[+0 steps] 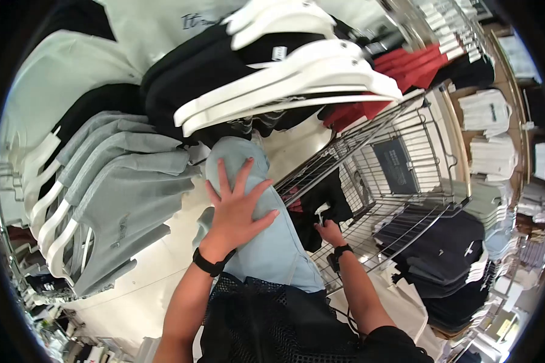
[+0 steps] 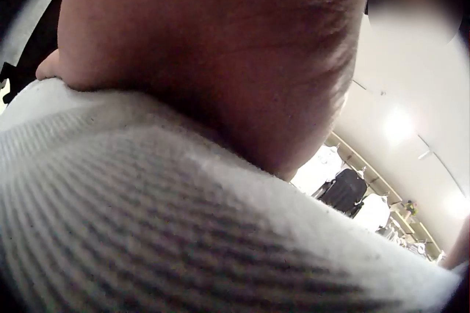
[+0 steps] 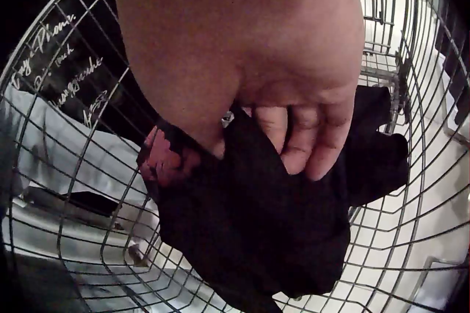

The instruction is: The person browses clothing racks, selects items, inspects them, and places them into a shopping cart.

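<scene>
My left hand (image 1: pixel 239 209) lies with fingers spread on light blue trousers (image 1: pixel 272 245), over the bent leg near the knee. The left wrist view shows the palm (image 2: pixel 213 56) resting against the pale, finely ribbed fabric. Inside the wire shopping cart (image 1: pixel 406 206), my right hand (image 3: pixel 257 56) grips a black garment (image 3: pixel 279 225), its fingers curled around a bunched fold. A pinkish-red patch (image 3: pixel 167 157) shows beside the thumb. In the head view, a small white piece (image 1: pixel 322 209) sticks out just above the right hand.
Grey T-shirts (image 1: pixel 133 193) hang on white hangers close at the left. More white hangers (image 1: pixel 284 91) with black clothes are straight ahead. Red garments (image 1: pixel 399 72) hang beyond the cart's near rim. Folded-over dark shirts (image 1: pixel 436 248) hang on the cart's right side.
</scene>
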Action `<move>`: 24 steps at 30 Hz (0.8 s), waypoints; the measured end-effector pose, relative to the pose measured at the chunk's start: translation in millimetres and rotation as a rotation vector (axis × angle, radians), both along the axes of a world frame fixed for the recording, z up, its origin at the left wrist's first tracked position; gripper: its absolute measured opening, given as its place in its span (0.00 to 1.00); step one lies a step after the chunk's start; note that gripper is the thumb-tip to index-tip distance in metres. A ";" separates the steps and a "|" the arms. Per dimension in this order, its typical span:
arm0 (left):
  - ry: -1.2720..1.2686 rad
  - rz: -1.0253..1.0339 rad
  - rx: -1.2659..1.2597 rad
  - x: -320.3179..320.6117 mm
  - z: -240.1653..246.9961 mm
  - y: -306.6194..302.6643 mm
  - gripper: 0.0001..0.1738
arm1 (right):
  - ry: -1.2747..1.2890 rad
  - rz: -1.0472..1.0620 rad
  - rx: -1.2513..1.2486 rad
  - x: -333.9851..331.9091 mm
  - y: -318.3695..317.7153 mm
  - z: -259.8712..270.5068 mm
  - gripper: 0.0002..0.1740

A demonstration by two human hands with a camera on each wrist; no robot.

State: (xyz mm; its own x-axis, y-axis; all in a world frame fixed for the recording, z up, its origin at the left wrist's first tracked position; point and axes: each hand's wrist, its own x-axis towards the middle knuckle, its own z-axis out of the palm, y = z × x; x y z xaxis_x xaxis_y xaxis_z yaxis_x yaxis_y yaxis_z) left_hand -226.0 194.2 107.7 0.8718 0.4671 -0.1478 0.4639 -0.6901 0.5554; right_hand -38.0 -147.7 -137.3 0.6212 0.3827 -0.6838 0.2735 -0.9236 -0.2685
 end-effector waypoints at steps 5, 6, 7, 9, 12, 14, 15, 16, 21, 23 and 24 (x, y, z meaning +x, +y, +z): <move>-0.083 0.029 -0.056 -18.1 -9.1 12.2 0.34 | 0.005 0.107 -0.056 -1.7 12.1 30.4 0.33; -0.098 0.013 -0.085 -22.6 -11.0 15.7 0.34 | 0.003 0.123 -0.054 -1.1 13.4 35.0 0.32; -0.094 0.004 -0.122 -28.4 -12.4 18.9 0.33 | 0.012 0.166 -0.075 0.7 17.2 42.2 0.32; -0.147 0.031 -0.175 -41.7 -19.5 25.1 0.33 | 0.064 0.179 -0.104 0.9 35.9 67.5 0.32; -0.219 0.047 -0.256 -71.2 -20.1 38.5 0.35 | 0.018 0.269 -0.112 2.0 51.3 95.0 0.33; -0.215 0.036 -0.331 -92.7 -30.4 44.0 0.35 | 0.039 0.228 -0.043 6.6 55.9 106.0 0.35; -0.335 0.036 -0.371 -106.0 -43.8 48.3 0.36 | 0.046 0.271 -0.073 11.9 56.6 106.8 0.35; -0.341 0.068 -0.354 -121.3 -52.2 50.9 0.36 | 0.053 0.313 -0.099 18.3 60.4 105.8 0.36; 0.243 0.354 -0.371 -231.8 -135.2 41.0 0.34 | 0.107 0.338 -0.112 30.7 73.3 112.3 0.37; 0.546 0.349 -0.275 -285.8 -185.8 29.3 0.34 | 0.081 0.550 -0.173 70.8 34.5 47.6 0.37; 0.590 0.392 -0.324 -314.8 -206.5 22.9 0.34 | 0.093 0.577 -0.147 67.2 43.5 55.8 0.39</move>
